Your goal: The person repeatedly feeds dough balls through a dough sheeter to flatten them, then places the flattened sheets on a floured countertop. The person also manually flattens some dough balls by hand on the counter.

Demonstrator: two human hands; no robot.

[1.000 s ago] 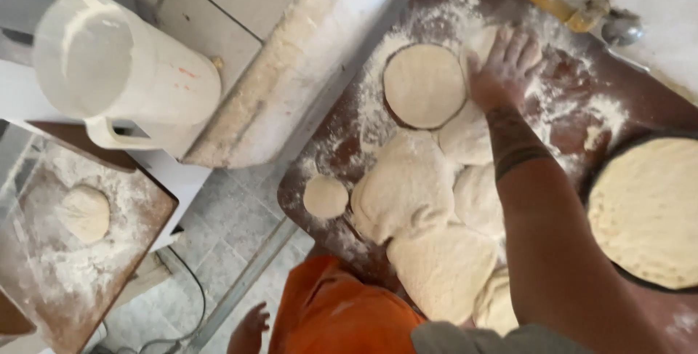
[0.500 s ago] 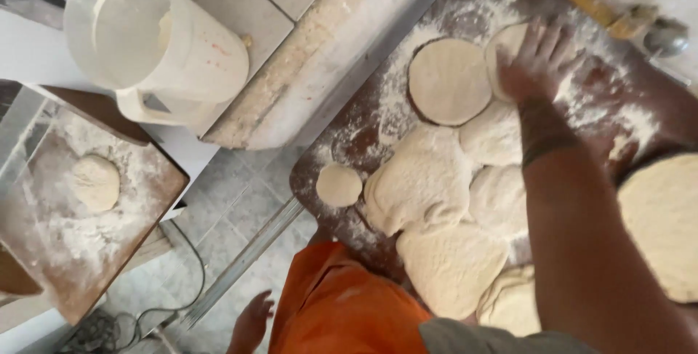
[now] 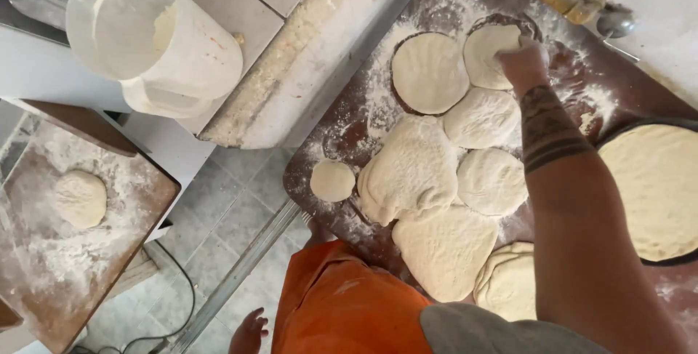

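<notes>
While the right hand (image 3: 522,59) presses fingers-down on a far dough disc (image 3: 488,52), its grip cannot be told; that disc sits at the board's (image 3: 451,5) far end, touching a second disc (image 3: 429,72) on its left. Flattened pieces crowd the board's middle, leaving bare floured wood only along the far and left edges. Left hand (image 3: 249,332) hangs open, fingers spread, near the floor. A white jug (image 3: 153,38) stands far left.

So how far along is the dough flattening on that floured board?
Done: several flattened rounds lie on the floured board, and one fills the dark pan. In hand: the right hand presses the far round. Left: two dough balls unflattened; the left hand hangs idle.
</notes>
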